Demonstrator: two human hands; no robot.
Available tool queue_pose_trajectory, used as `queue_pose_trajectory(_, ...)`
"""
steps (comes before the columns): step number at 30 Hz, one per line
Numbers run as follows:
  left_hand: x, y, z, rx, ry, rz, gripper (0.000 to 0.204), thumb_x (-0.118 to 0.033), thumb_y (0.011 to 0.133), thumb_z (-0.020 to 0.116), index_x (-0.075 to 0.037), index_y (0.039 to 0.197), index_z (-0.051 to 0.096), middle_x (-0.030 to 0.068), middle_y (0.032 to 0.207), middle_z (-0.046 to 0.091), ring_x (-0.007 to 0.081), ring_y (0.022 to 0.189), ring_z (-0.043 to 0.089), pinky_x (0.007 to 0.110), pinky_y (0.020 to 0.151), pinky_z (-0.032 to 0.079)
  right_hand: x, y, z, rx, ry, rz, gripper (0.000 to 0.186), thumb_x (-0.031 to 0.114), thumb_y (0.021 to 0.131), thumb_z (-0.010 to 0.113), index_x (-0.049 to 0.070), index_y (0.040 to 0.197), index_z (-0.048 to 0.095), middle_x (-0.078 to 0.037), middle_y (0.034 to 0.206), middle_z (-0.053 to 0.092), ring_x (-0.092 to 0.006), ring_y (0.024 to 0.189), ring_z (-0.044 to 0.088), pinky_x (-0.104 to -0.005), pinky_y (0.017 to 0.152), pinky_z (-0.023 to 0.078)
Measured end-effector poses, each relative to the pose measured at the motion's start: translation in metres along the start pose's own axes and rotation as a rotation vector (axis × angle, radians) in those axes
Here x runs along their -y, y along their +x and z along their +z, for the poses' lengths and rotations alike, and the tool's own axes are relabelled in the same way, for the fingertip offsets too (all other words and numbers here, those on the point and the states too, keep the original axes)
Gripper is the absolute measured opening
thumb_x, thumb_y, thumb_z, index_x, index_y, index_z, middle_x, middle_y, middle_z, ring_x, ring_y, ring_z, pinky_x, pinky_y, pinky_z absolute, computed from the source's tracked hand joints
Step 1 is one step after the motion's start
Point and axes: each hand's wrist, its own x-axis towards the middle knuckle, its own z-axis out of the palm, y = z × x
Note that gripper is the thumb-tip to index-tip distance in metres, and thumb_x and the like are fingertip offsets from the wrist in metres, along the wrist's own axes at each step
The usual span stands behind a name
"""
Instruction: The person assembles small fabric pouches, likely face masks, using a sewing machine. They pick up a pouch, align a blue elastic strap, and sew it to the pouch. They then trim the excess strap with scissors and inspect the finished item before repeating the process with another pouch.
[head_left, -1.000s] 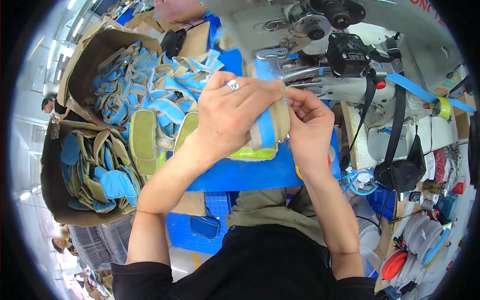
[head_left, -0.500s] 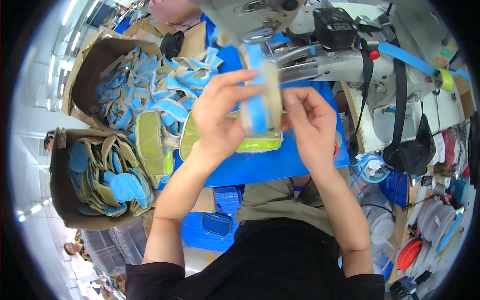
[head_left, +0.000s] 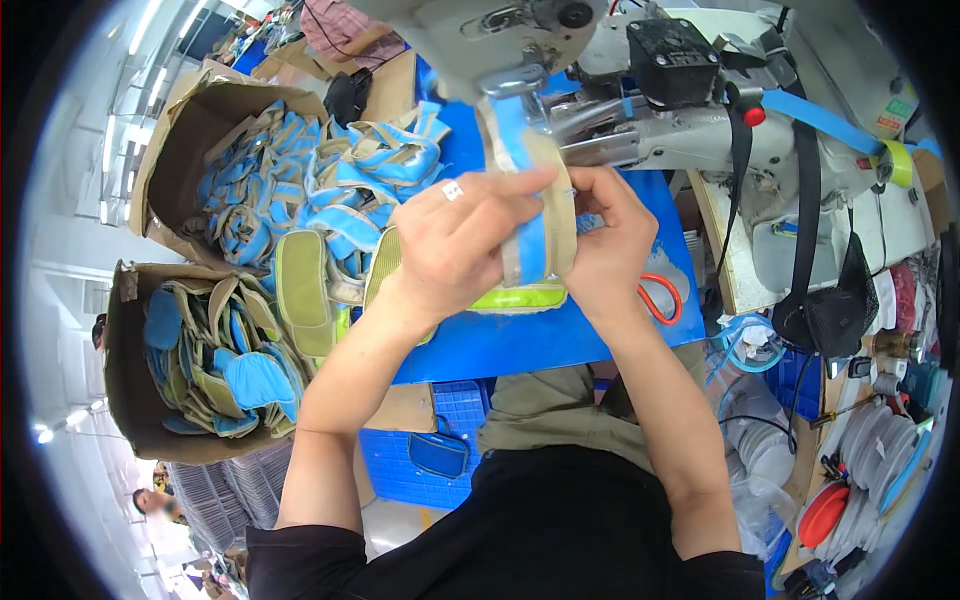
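Note:
Both hands hold a blue and beige fabric strip (head_left: pixel 530 245) above the blue tabletop, its upper end reaching up to the sewing machine head (head_left: pixel 520 35). My left hand (head_left: pixel 465 235) is closed on the strip's left side, a small white tag on its back. On the other edge, my right hand (head_left: pixel 612 240) pinches the strip with bent fingers. Beneath my hands lies a lime-green panel (head_left: pixel 520 297), partly covered. Olive-green padded panels (head_left: pixel 303 285) are left of my left hand. A red loop handle (head_left: pixel 662 298), perhaps of scissors, lies right of my right wrist.
A heap of blue and beige strips (head_left: pixel 375 165) spills from a cardboard box (head_left: pixel 165 170). Below it, another box (head_left: pixel 130 370) holds green and blue padded pieces. Black straps (head_left: pixel 797 210) hang from the machine at right. A blue crate (head_left: pixel 410 480) stands under the table.
My left hand has moved right and down along the strip, its fingers closing in nearer to my right hand. The strip sits slightly lower, and more of the red handle shows.

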Motion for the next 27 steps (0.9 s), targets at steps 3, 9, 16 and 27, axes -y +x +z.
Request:
queue_pose_trajectory(3, 0.001, 0.001, -0.004, 0.032, 0.011, 0.025, 0.023, -0.007, 0.074, 0.085, -0.003, 0.088, 0.067, 0.0145, 0.110, 0.080, 0.0246, 0.083, 0.078, 0.032, 0.068, 0.061, 0.000, -0.001, 0.001, -0.034, 0.009, 0.010, 0.023, 0.003, 0.074, 0.084, 0.005, 0.094, 0.072, -0.007, 0.083, 0.072, -0.0189, 0.074, 0.070, -0.0316, 0.068, 0.054)
queue_pose_trajectory(9, 0.006, 0.006, -0.001, 0.008, 0.021, 0.022, 0.022, 0.001, 0.066, 0.074, -0.003, 0.087, 0.070, 0.0108, 0.110, 0.079, 0.0231, 0.083, 0.076, 0.033, 0.065, 0.058, 0.006, 0.002, 0.003, -0.047, 0.065, 0.095, 0.025, 0.003, 0.074, 0.085, 0.003, 0.097, 0.075, -0.006, 0.085, 0.075, -0.0156, 0.076, 0.072, -0.0297, 0.070, 0.056)
queue_pose_trajectory(16, -0.017, 0.003, 0.008, -0.267, -0.455, -0.548, 0.028, 0.009, 0.084, 0.070, -0.003, 0.109, 0.066, 0.0127, 0.121, 0.074, 0.0221, 0.112, 0.071, 0.034, 0.087, 0.059, 0.013, 0.010, 0.001, -0.022, 0.184, 0.220, 0.025, 0.000, 0.075, 0.084, 0.001, 0.099, 0.077, -0.004, 0.086, 0.077, -0.0100, 0.077, 0.072, -0.0259, 0.072, 0.057)
queue_pose_trajectory(27, 0.006, 0.022, 0.006, 0.046, -1.034, -1.173, 0.028, -0.021, 0.100, 0.075, -0.001, 0.119, 0.070, 0.0071, 0.105, 0.077, 0.0148, 0.093, 0.073, 0.031, 0.086, 0.059, 0.012, 0.007, 0.005, -0.078, 0.145, 0.115, 0.019, 0.000, 0.078, 0.083, 0.004, 0.095, 0.075, -0.005, 0.083, 0.073, -0.0123, 0.073, 0.070, -0.0271, 0.067, 0.056)
